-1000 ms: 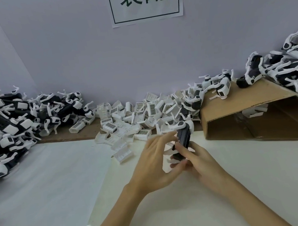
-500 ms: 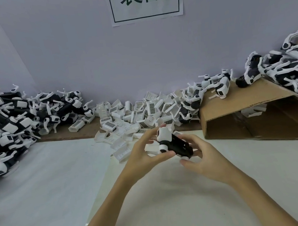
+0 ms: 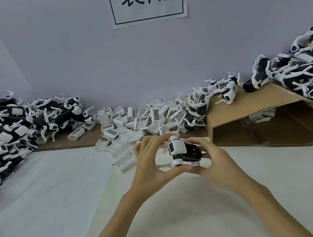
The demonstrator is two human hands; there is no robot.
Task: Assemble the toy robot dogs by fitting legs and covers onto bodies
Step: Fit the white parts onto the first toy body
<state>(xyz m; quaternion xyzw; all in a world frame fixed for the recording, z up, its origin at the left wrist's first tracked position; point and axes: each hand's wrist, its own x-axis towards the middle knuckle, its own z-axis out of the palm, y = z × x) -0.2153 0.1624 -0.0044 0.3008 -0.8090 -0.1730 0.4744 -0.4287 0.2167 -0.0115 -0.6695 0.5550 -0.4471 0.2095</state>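
A black and white toy robot dog (image 3: 184,151) is held above the white table between both hands, its white head turned left toward me. My left hand (image 3: 150,164) curls round the head end, thumb under a thin white leg, fingers over the top. My right hand (image 3: 212,158) cups the black rear body from the right and below. Loose white covers (image 3: 132,121) lie heaped along the back wall.
A big pile of black and white dogs (image 3: 1,129) fills the left side. A tilted cardboard sheet (image 3: 265,111) at the right carries more dogs (image 3: 308,78). A printed sign (image 3: 148,1) hangs on the wall. White table surface (image 3: 183,213) lies in front.
The dog has been turned from standing on end to lying level with its head to the left, and both hands have lifted it slightly and regripped it.
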